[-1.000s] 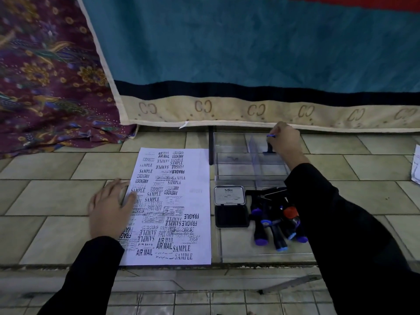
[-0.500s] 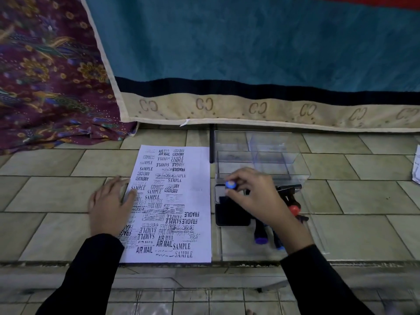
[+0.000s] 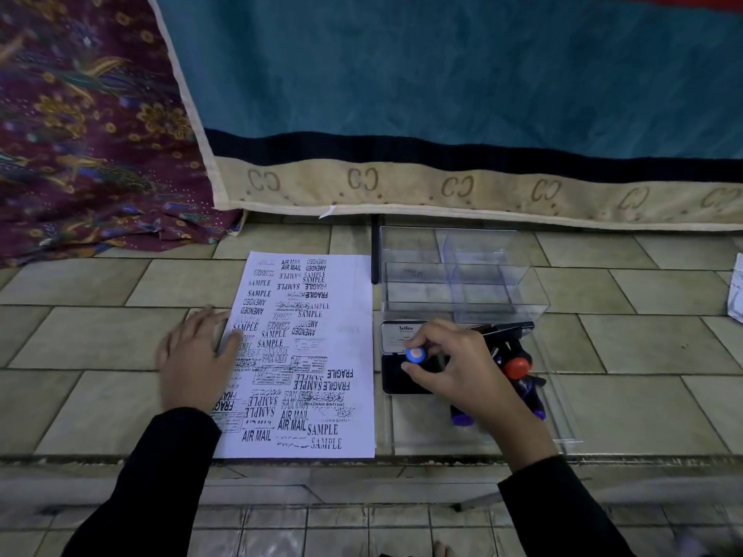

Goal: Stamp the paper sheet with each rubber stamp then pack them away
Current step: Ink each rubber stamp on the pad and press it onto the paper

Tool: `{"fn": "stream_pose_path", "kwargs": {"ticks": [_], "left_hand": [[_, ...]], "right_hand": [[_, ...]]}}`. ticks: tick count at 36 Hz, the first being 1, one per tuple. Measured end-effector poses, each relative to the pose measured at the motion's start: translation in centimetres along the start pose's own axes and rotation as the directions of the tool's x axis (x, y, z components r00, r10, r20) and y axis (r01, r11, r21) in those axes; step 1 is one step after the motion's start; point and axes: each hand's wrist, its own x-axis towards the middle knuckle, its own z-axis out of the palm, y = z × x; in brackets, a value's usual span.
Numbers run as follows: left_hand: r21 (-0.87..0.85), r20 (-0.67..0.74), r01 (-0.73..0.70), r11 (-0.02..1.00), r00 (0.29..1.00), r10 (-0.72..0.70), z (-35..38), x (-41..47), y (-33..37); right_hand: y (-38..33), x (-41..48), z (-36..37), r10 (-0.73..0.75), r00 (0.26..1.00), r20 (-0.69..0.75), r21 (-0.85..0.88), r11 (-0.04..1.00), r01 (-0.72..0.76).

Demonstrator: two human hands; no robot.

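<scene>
head view. paper sheet flat on the tiled ledge, lower edge right at the ledge's front edge, crowded with black prints such as "sample", "air mail", "fragile" and "fax out". left hand palm down with straight, slightly spread fingers, pressing on the sheet's left edge.

just right of the sheet, an open ink pad, labelled lid tipped toward the back. over the dark pad, right hand with fingers curled, pinching a rubber stamp by its blue-capped handle; whether its face touches the ink, cannot tell.

behind that hand, other stamps in a heap, one red-capped, some purple-ended, lying with the ink pad on a clear tray near the front edge. toward the back edge, a clear box with dividers, touching the ink pad's lid. thin black stick beside the box's left wall.

along the back edge, a hanging teal blanket and, at the back left corner, a patterned cloth.
</scene>
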Motion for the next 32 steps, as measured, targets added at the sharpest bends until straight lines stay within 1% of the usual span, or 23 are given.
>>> {"fn": "stream_pose_path", "kwargs": {"ticks": [4, 9, 12, 15, 20, 22, 26, 28, 30, 32], "left_hand": [[0.009, -0.006, 0.0, 1.0, 1.0, 0.0, 0.3, 0.1, -0.2], [0.001, -0.016, -0.002, 1.0, 1.0, 0.002, 0.4, 0.1, -0.3], [0.0, -0.014, -0.01, 1.0, 1.0, 0.01, 0.3, 0.1, -0.2], [0.0, -0.016, 0.0, 1.0, 1.0, 0.0, 0.3, 0.2, -0.2], [-0.006, -0.016, 0.01, 1.0, 1.0, -0.01, 0.3, 0.1, -0.2], [-0.004, -0.015, 0.006, 1.0, 1.0, -0.006, 0.3, 0.1, -0.2], [-0.011, -0.015, 0.001, 1.0, 1.0, -0.001, 0.2, 0.1, -0.2], [-0.018, -0.005, 0.004, 1.0, 1.0, -0.004, 0.1, 0.0, -0.1], [-0.024, 0.004, 0.009, 1.0, 1.0, -0.009, -0.1, -0.1, 0.1], [-0.028, 0.006, 0.005, 1.0, 1.0, -0.005, -0.2, -0.1, 0.1]], "right_hand": [[0.0, 0.0, 0.0, -0.003, 1.0, 0.021, -0.019, 1.0, 0.003], [0.1, 0.0, 0.2, 0.019, 1.0, -0.008, -0.019, 1.0, -0.02], [0.0, -0.1, 0.3, 0.018, 1.0, 0.017, -0.033, 0.999, -0.017], [0.0, -0.1, 0.1, 0.048, 0.998, 0.034, -0.029, 0.998, -0.047], [-0.5, 0.0, -0.5, 0.056, 0.992, 0.116, -0.027, 0.998, -0.053], [-0.9, 0.2, -0.7, 0.039, 0.995, 0.097, -0.019, 0.999, -0.037], [-2.4, 1.6, 0.0, -0.016, 0.999, -0.032, 0.055, 0.998, 0.018], [-3.1, 2.5, 0.9, -0.038, 0.997, -0.069, 0.071, 0.997, 0.043], [-3.6, 3.3, 2.0, -0.061, 0.995, -0.078, 0.063, 0.996, 0.066], [-3.8, 4.0, 3.1, -0.077, 0.996, -0.054, 0.049, 0.996, 0.08]]}}
